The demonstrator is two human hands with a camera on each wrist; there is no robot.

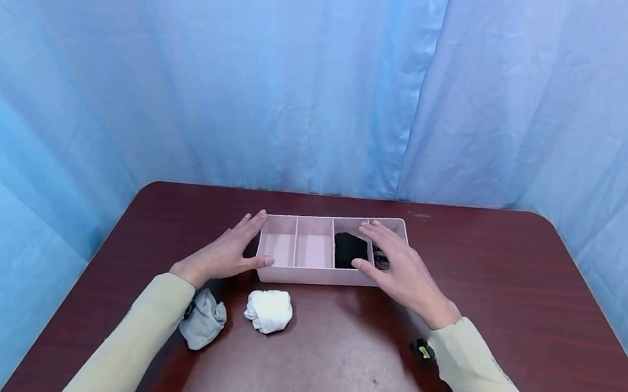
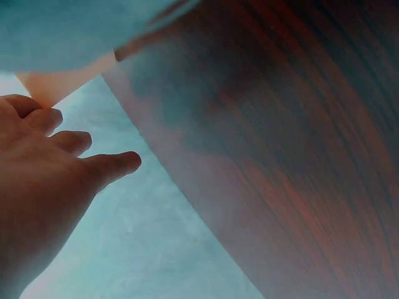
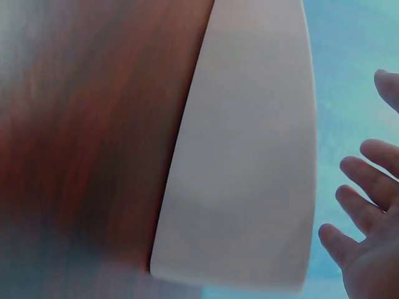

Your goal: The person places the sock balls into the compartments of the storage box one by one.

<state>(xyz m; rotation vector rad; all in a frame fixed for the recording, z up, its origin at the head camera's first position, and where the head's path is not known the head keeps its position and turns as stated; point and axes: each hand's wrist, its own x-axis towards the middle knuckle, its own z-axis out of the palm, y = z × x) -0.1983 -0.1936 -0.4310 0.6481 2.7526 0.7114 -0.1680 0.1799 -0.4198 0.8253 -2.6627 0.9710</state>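
A pale pink box [image 1: 313,277] divided into compartments lies across the table. My left hand [image 1: 226,252] is at its left end, fingers extended and thumb by the near left corner; whether it touches the wall I cannot tell. Over the right end reaches my right hand [image 1: 411,277], fingers spread, hiding part of that end. In the right wrist view this hand [image 3: 374,218] appears apart from the box wall [image 3: 243,149]. A folded black cloth [image 1: 350,250] fills one compartment, and a dark patterned item [image 1: 381,259] shows partly in the rightmost one. The two left compartments hold nothing.
A white cloth bundle [image 1: 269,311] lies on the dark red table [image 1: 323,372] in front of the box. Beside the left sleeve is a grey cloth bundle [image 1: 204,322], partly covered by it. Blue curtains [image 1: 281,76] hang behind the table and at both sides.
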